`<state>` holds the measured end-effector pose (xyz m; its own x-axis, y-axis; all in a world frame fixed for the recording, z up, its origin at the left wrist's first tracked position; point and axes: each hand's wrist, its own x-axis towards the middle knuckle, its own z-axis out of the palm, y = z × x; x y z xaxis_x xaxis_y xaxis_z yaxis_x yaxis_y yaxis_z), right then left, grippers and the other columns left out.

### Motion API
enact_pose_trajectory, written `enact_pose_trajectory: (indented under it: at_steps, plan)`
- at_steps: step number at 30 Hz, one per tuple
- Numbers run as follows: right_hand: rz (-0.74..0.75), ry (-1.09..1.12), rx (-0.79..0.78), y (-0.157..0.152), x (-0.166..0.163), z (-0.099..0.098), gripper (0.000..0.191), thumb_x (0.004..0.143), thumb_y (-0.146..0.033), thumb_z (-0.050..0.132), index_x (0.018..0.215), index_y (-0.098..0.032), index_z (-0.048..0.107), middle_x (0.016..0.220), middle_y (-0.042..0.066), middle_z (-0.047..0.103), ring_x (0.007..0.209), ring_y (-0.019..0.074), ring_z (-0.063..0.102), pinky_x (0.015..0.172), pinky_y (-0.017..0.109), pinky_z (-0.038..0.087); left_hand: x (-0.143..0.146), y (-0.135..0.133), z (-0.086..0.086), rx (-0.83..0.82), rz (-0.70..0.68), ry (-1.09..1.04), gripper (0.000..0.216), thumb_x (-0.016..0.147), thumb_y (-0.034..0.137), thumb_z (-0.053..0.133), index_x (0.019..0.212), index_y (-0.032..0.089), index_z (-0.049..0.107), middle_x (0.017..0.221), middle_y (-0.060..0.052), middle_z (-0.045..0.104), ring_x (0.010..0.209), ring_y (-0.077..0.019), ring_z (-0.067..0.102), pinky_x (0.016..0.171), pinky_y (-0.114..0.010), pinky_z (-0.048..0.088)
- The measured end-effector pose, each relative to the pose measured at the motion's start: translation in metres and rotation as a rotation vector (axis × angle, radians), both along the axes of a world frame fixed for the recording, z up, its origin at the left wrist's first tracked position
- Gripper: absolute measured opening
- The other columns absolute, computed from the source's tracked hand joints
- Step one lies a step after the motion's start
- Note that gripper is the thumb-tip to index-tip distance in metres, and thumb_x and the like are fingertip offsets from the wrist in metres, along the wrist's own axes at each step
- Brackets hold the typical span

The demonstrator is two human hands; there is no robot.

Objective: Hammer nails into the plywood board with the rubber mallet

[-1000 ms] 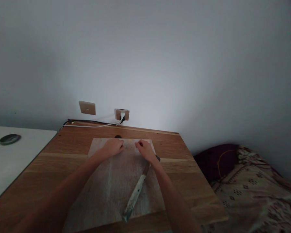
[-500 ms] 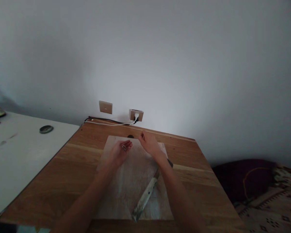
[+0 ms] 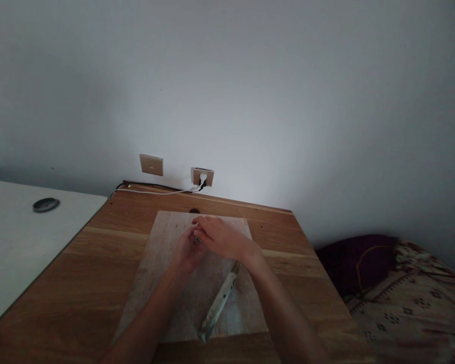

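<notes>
My left hand (image 3: 187, 253) is cupped, palm up, above the board. Small shiny metal pieces (image 3: 197, 240) lie in its palm, too small to name surely. My right hand (image 3: 220, 237) reaches over from the right, its thumb and fingers a little apart at the left fingertips, close to the metal pieces. Under both hands lies a flat pale board (image 3: 182, 293). A hammer-like tool with a whitish, worn handle (image 3: 220, 304) rests slantwise on the board below my right wrist. The tool's far end is hidden behind my right forearm.
The board lies on a wooden table (image 3: 79, 273). A small dark round object (image 3: 194, 210) sits behind the board. Cables (image 3: 155, 191) run along the table's back edge to a wall socket (image 3: 202, 177). A white table (image 3: 18, 237) bearing a dark round lid (image 3: 46, 204) adjoins at left; patterned fabric (image 3: 405, 308) lies at right.
My right hand has moved left and down to my left hand, and its fingers have opened out. The view has shifted slightly to the right. The tool still lies on the board.
</notes>
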<state>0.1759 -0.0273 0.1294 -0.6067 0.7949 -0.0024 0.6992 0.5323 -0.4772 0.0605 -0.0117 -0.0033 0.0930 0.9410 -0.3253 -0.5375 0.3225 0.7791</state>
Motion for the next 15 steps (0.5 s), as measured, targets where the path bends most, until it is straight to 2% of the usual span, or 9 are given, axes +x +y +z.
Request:
enact_pose_trajectory:
  at_steps: [2,5,7,9,10,11,12,13,15]
  plan:
    - [-0.005,0.138,0.007,-0.004,0.005,-0.005,0.033,0.107,-0.024,0.047,0.137,-0.016,0.061,0.132,0.015,0.070,0.121,0.0241,0.066,0.106,0.042,0.048,-0.002,-0.002,0.000,-0.038,0.002,-0.040,0.017,0.090,0.018,0.048,0.079,0.022,0.060,0.078,-0.005,0.068,0.074,-0.0172,0.069,0.057,-0.024,0.057]
    - [-0.119,0.409,0.007,-0.012,0.018,-0.020,0.032,0.107,-0.029,0.050,0.135,-0.022,0.062,0.129,0.012,0.072,0.114,0.0215,0.069,0.100,0.039,0.054,-0.004,-0.005,0.002,-0.082,-0.010,-0.086,0.017,0.088,0.022,0.052,0.071,0.021,0.055,0.067,-0.003,0.060,0.055,-0.0127,0.056,0.046,-0.022,0.045]
    - [-0.233,0.557,0.004,-0.020,0.028,-0.034,0.028,0.105,-0.035,0.054,0.127,-0.022,0.064,0.121,0.010,0.074,0.109,0.0214,0.071,0.094,0.037,0.057,-0.007,-0.007,0.007,-0.057,0.007,-0.059,0.023,0.090,0.030,0.052,0.069,0.021,0.054,0.067,-0.002,0.059,0.058,-0.0132,0.057,0.052,-0.024,0.048]
    - [-0.339,0.639,-0.004,-0.032,0.040,-0.048,0.025,0.103,-0.038,0.056,0.120,-0.023,0.066,0.118,0.010,0.074,0.105,0.0217,0.072,0.090,0.035,0.058,-0.015,-0.010,0.019,0.058,-0.032,0.062,0.031,0.093,0.040,0.051,0.071,0.021,0.059,0.077,-0.006,0.067,0.077,-0.0186,0.067,0.074,-0.030,0.056]
    - [-0.386,0.659,0.004,-0.040,0.048,-0.054,0.025,0.102,-0.039,0.057,0.119,-0.023,0.066,0.117,0.010,0.074,0.105,0.0219,0.072,0.089,0.035,0.058,-0.022,-0.012,0.029,0.169,-0.088,0.199,0.035,0.094,0.046,0.050,0.072,0.021,0.062,0.083,-0.008,0.071,0.091,-0.0227,0.069,0.087,-0.035,0.057]
    - [-0.423,0.669,0.008,-0.048,0.056,-0.059,0.026,0.102,-0.041,0.058,0.121,-0.024,0.065,0.117,0.010,0.074,0.105,0.0224,0.072,0.089,0.036,0.058,-0.031,-0.014,0.042,0.329,-0.190,0.377,0.034,0.093,0.048,0.054,0.077,0.021,0.067,0.095,-0.010,0.074,0.106,-0.0267,0.068,0.101,-0.040,0.053]
    - [-0.465,0.679,0.020,-0.057,0.066,-0.062,0.028,0.101,-0.042,0.060,0.122,-0.025,0.065,0.115,0.010,0.074,0.104,0.0230,0.073,0.088,0.036,0.059,-0.042,-0.017,0.059,0.457,-0.236,0.553,0.033,0.090,0.051,0.058,0.081,0.022,0.071,0.103,-0.011,0.075,0.117,-0.0300,0.065,0.110,-0.044,0.047]
    - [-0.508,0.689,0.033,-0.066,0.076,-0.065,0.030,0.100,-0.044,0.061,0.123,-0.025,0.065,0.114,0.010,0.075,0.104,0.0238,0.073,0.088,0.037,0.059,-0.055,-0.019,0.077,0.578,-0.250,0.704,0.030,0.087,0.051,0.065,0.091,0.023,0.074,0.116,-0.011,0.074,0.129,-0.0324,0.060,0.116,-0.046,0.042]
    - [-0.604,0.721,0.043,-0.084,0.101,-0.068,0.032,0.098,-0.047,0.063,0.123,-0.026,0.066,0.112,0.010,0.076,0.103,0.0247,0.073,0.089,0.039,0.060,-0.081,-0.026,0.118,0.746,-0.180,0.948,0.043,0.079,0.051,0.077,0.114,0.026,0.074,0.137,-0.009,0.067,0.143,-0.0350,0.049,0.123,-0.048,0.035]
